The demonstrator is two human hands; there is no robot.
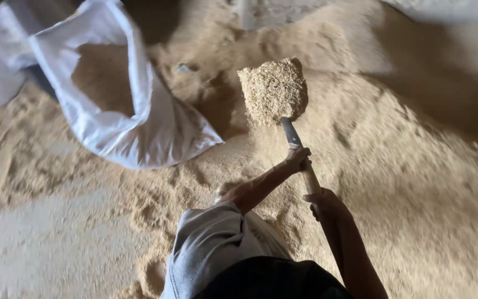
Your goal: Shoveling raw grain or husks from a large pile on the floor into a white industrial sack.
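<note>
Head view: a loaded shovel lifted over a broad tan heap of loose husk-like grain (416,182).

Largest first: the heap fills the floor; at ten o'clock a white woven sack (139,111) lies open-mouthed, part filled. The grey metal shovel with wooden handle (275,91), piled high, hangs at twelve o'clock (just right of the sack). Left hand (298,159) clenches the shaft nearer the blade, right hand (321,200) grips lower. Judged mid-carry; swinging left calls for a level blade.

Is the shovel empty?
No, the shovel is heaped with tan grain, held by the left hand and right hand above the pile.
</note>
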